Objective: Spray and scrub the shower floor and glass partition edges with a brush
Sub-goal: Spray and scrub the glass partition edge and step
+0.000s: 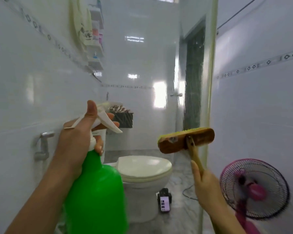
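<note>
Brush (186, 140) is hanging right of centre in the frame, with its wooden head raised crosswise and its yellow-green bristles pointing away from me. My right hand (205, 184) is gripping the lower part of its pale handle, fingers curled round it, low on the right. The head is overlapping the pale edge strip of the glass partition (194, 78), which is running top to bottom through the right half of the frame. I cannot tell whether the bristles are touching the glass.

My left hand (78, 137) is clamping the neck of the green spray bottle (96, 191) in the lower left. Its thumb is sticking up and two fingers are lying over the white trigger (108, 123). The two hands are working well apart.

Beyond them, at lower centre, a white toilet (144, 168) is standing with its lid down. A lit phone (165, 202) is standing on the grey floor (181, 215) just to its right. A pink fan (254, 188) is showing at the lower right, and a wall rack (96, 39) is hanging at the upper left.
</note>
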